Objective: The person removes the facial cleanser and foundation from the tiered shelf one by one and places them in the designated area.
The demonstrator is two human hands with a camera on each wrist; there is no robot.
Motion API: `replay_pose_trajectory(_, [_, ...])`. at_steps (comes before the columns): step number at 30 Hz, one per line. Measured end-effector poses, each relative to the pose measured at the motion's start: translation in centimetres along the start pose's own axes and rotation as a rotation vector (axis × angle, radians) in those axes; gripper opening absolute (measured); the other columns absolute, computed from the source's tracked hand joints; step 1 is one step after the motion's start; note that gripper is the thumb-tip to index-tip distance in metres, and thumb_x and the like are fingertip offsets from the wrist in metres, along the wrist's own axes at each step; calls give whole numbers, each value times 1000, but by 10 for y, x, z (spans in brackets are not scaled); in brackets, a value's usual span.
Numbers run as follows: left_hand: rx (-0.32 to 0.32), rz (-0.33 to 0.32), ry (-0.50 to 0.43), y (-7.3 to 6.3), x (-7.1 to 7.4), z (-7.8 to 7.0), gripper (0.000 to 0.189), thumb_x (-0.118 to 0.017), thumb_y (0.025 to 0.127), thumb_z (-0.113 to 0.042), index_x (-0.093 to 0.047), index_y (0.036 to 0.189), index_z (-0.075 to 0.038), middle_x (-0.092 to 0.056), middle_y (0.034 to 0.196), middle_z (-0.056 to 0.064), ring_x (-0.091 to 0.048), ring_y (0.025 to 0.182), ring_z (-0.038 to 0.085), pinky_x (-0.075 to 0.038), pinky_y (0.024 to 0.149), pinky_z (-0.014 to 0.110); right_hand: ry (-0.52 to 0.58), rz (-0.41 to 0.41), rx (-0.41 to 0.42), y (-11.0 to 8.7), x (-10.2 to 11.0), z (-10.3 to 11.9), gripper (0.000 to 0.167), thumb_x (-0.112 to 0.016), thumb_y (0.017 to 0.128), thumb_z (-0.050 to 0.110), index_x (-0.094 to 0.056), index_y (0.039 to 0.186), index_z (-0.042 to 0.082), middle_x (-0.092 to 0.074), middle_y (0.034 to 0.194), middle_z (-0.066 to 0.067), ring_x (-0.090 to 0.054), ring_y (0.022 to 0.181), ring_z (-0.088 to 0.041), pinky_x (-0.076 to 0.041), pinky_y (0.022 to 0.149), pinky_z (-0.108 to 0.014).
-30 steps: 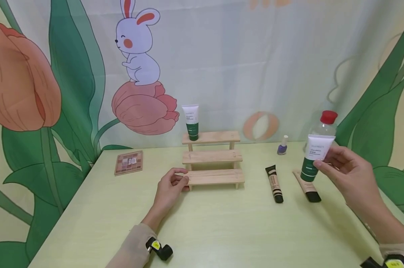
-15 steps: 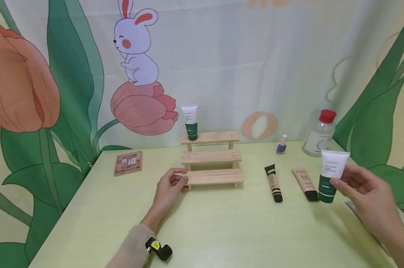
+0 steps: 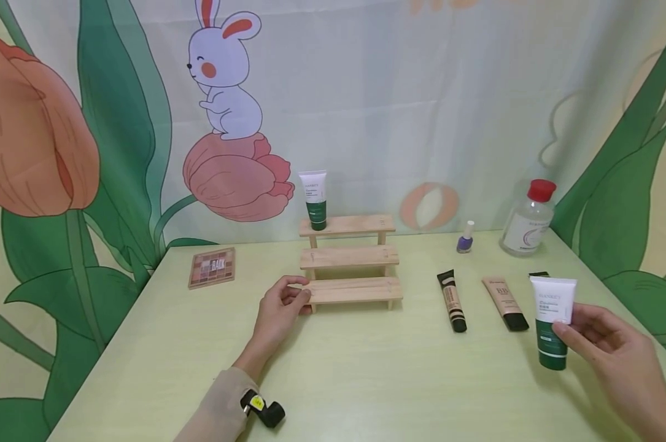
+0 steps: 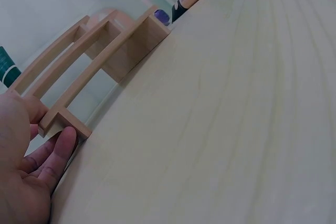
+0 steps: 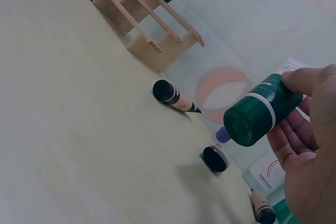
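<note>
In the head view a small three-step wooden stand [image 3: 355, 291] stands on the table. My left hand [image 3: 277, 313] grips the left end of its lowest step, and the left wrist view shows the fingertips [image 4: 66, 136] under that end. A white and green squeeze tube [image 3: 315, 199] stands cap down on the top step, at the left. My right hand [image 3: 614, 356] holds a matching squeeze tube [image 3: 552, 324] upright, between thumb and fingers. It is off to the right of the stand, raised above the table, as the right wrist view of the tube [image 5: 257, 111] shows.
A black and beige tube [image 3: 452, 302] and a beige BB tube [image 3: 505, 304] lie right of the stand. Behind them stand a purple nail polish bottle [image 3: 465, 238] and a red-capped clear bottle [image 3: 526, 224]. An eyeshadow palette [image 3: 212, 268] lies left. A dark-ended item [image 3: 539, 274] is mostly hidden.
My right hand has moved down and toward me, slightly right, with the squeeze tube, away from in front of the red-capped bottle. The left hand and the stand have stayed put.
</note>
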State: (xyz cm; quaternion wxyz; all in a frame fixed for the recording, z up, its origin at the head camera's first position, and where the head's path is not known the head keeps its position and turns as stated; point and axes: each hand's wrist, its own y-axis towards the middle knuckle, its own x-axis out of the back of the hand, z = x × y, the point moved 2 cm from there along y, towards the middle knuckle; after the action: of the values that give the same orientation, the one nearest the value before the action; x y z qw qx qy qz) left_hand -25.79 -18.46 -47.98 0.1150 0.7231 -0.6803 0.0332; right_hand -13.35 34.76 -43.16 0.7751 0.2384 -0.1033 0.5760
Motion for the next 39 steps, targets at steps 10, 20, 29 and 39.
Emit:
replay_pose_trajectory(10, [5,3,-26,0,-1,2,22,-74,108,-11,-73,131,-11,-77,107,15,-80,90,25,-70,82,30,-148,41,-178,-14,-4,-14,55,-78,107,38,-63,145,2,-69,108,16,-67,88,-1,-60,74,-12])
replay_pose_trajectory(20, [-1,0,-20,0,-2,3,22,-75,108,-10,-74,129,-12,-77,106,15,-80,88,24,-70,80,29,-178,89,-251,-24,-9,-28,56,-79,107,37,-66,142,-5,-72,118,3,-68,87,-1,-64,73,-18])
replay_pose_trajectory(29, [-3,-1,-12,0,-2,1,21,-74,108,-10,-73,130,-10,-77,104,15,-80,87,24,-70,80,29,-287,173,-244,-28,-13,-35,66,-77,106,50,-67,143,-5,-74,129,-19,-63,89,-1,-61,72,-15])
replay_pose_trajectory(39, [1,0,-1,-1,-1,-1,22,-74,108,-11,-73,130,-13,-78,107,16,-81,88,26,-70,81,29,-371,99,-115,-34,-20,-32,48,-79,107,36,-71,136,-2,-75,118,-15,-62,83,0,-58,66,-14])
